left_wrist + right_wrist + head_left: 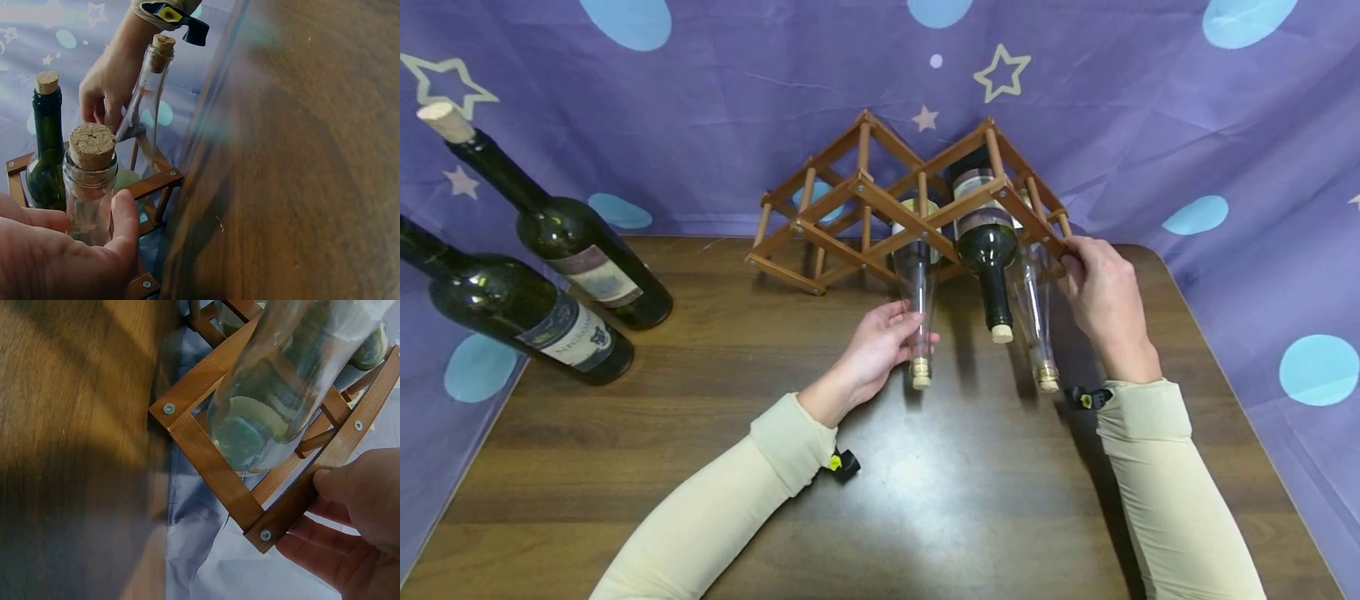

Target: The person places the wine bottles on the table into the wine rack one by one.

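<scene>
A folding wooden wine rack (829,202) stands at the back of the table, with several bottles lying neck-forward in it. My left hand (880,346) grips the neck of a clear glass bottle (922,287), just behind its cork; the bottle's base is inside the rack. In the left wrist view its cork (92,147) faces up between thumb and fingers. My right hand (1107,296) holds the rack's right end, thumb and fingers on a wooden slat (294,500). Between the hands lie a dark green bottle (988,250) and another corked clear bottle (1036,308).
Two dark green wine bottles stand upright at the table's left: a labelled one (572,329) in front and a corked one (602,267) behind. A purple cloth (737,108) with stars and dots hangs behind the wooden table (700,417).
</scene>
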Tool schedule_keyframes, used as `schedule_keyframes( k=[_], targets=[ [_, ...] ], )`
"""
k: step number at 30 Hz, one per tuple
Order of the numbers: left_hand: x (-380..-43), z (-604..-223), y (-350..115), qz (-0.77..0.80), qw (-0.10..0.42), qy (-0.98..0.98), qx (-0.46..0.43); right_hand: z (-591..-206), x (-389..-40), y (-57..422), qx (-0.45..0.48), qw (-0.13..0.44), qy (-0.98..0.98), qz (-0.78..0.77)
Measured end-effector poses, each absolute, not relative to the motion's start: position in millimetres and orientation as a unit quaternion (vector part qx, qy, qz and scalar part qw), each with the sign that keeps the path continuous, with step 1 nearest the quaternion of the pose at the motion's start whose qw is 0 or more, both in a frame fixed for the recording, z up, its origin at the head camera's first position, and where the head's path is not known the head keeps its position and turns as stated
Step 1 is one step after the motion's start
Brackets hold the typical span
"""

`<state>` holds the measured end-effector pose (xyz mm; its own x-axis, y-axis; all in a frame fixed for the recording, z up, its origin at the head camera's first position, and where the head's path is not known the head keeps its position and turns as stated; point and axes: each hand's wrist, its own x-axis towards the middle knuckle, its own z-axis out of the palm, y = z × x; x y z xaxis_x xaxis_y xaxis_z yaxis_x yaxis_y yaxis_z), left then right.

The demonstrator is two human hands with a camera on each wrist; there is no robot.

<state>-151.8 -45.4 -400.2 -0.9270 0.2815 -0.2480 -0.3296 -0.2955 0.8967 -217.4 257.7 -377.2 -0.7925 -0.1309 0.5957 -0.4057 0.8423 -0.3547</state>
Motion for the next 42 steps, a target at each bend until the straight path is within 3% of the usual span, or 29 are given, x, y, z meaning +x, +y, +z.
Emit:
schedule_keyframes(
  k=[18, 29, 37, 42],
  targets=[
    [-148.6, -396.8, -56.4, 0.746, 0.094, 0.658, -0.033, -366.9, -210.3, 253.9, 0.145, 0.298, -0.912, 0.242],
    [-142.0, -391.5, -77.5, 0.647, -0.004, 0.763, 0.008, -351.2, -197.1, 248.7, 0.134, 0.290, -0.915, 0.245],
    [-133.3, -388.1, -97.5, 0.629, -0.037, 0.776, 0.034, -343.0, -186.2, 245.2, 0.150, 0.306, -0.910, 0.236],
    [-127.5, -384.9, -110.6, 0.591, -0.085, 0.800, 0.061, -337.7, -178.7, 242.6, 0.161, 0.313, -0.906, 0.236]
  ],
)
